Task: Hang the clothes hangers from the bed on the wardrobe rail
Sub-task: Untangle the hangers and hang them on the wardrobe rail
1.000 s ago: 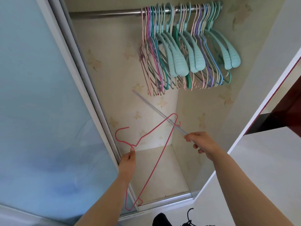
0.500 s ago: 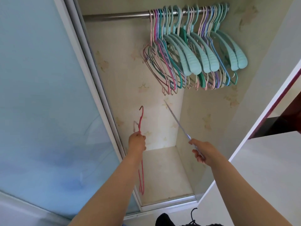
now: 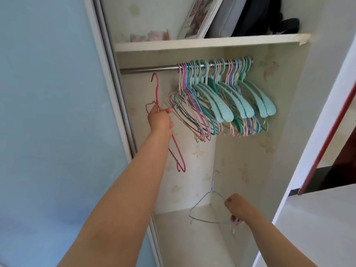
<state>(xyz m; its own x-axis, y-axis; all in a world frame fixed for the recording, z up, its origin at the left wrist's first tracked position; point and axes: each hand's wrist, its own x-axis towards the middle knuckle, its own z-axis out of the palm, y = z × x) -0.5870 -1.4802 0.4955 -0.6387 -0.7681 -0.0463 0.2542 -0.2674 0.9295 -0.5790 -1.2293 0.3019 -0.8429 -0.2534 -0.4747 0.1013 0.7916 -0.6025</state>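
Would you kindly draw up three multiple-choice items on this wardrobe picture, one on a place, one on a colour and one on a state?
1. Where is the hook of the pink hanger?
A. over the rail
B. just below the bare left part of the rail
C. on the shelf

2. What colour is the hanger in the right hand?
A. black
B. pale lilac-grey
C. green

3. What is the state of the left hand?
A. closed on the pink hanger
B. open and empty
C. resting on the shelf

Answers:
1 B, its hook tip sits under the rail, not over it.
2 B, the wire hanger looks pale lilac-grey.
3 A, the fingers wrap around the hanger near its neck.
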